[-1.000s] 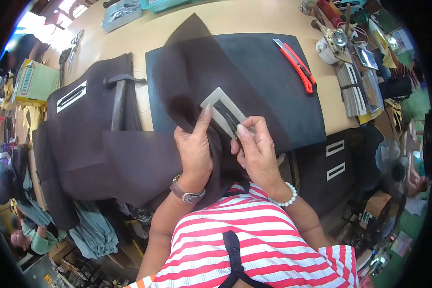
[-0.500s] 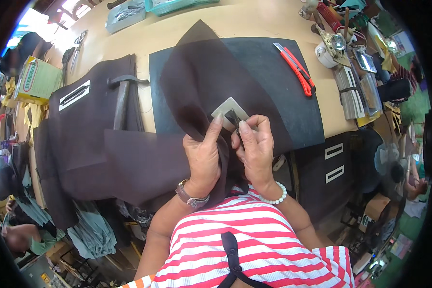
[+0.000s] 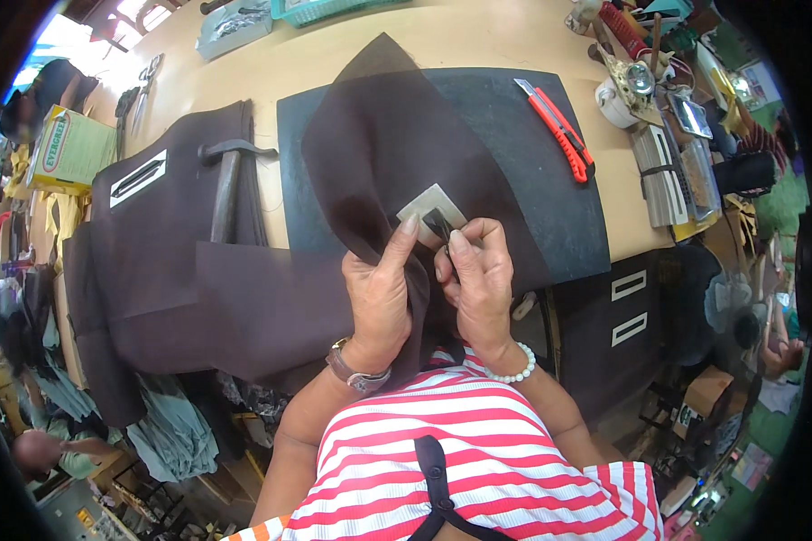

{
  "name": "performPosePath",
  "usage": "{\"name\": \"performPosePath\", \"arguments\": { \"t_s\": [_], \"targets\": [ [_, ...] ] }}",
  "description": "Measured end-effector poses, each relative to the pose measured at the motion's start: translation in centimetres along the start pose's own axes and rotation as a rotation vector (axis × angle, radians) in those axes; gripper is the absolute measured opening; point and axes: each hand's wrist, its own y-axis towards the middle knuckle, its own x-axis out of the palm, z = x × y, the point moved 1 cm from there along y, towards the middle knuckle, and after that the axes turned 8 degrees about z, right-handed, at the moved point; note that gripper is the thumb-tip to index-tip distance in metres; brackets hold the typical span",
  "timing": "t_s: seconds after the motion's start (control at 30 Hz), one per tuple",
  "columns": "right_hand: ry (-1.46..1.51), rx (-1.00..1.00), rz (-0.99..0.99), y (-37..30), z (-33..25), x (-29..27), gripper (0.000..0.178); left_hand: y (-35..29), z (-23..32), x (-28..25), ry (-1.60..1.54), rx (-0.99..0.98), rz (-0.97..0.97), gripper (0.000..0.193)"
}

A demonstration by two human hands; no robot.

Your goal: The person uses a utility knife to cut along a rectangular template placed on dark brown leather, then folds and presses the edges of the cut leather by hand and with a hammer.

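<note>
Dark brown fabric (image 3: 383, 135) rises in a folded peak before me, with a pale rectangular patch (image 3: 419, 204) on it. My left hand (image 3: 381, 293) is closed on the fabric, its thumb pressed at the patch's lower left corner. Between the thumb and fingers of my right hand (image 3: 480, 279) is a small dark pointed tool (image 3: 438, 222), its tip lying over the patch. The fingers cover most of that tool, so its exact kind is unclear. Under the fabric lies a black cutting mat (image 3: 514, 135).
A red utility knife (image 3: 558, 131) rests on the mat's right side. Left of the mat, a hammer (image 3: 229, 194) lies on stacked brown fabric pieces (image 3: 180, 153), one bearing a white-framed slot. Scissors (image 3: 144, 95), a blue tray (image 3: 235, 29) and bundled pale strips (image 3: 657, 176) lie around the table.
My hands, the fabric and the small tool keep almost the same places. At the lower left edge, another person's arm has shifted.
</note>
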Motion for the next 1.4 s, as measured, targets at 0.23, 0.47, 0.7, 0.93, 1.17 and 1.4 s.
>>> {"name": "performPosePath", "arguments": {
  "t_s": [0.23,0.47,0.7,0.93,1.17,1.4],
  "targets": [
    [0.028,-0.036,-0.024,0.6,0.6,-0.1,0.019,0.6,-0.8,-0.2,0.036,-0.001,0.055,0.012],
    [0.08,0.002,-0.037,0.5,0.3,0.3,0.019,0.7,0.0,-0.1,0.05,-0.013,0.049,0.014],
    [0.033,-0.032,-0.015,1.1,0.9,-0.2,0.016,1.3,-0.5,-0.3,0.094,-0.042,0.072,0.011],
    [-0.323,-0.248,-0.052,0.2,-2.3,-2.3,0.037,1.9,1.1,0.4,0.064,-0.108,0.027,0.012],
    [-1.122,-1.241,-0.378,3.7,-6.4,-2.3,0.046,1.8,1.5,0.1,0.261,-0.109,-0.161,0.013],
    [-1.078,-1.222,-0.458,4.8,-7.3,-0.9,0.023,1.8,2.3,0.4,0.243,-0.102,-0.328,0.017]
  ]
}}
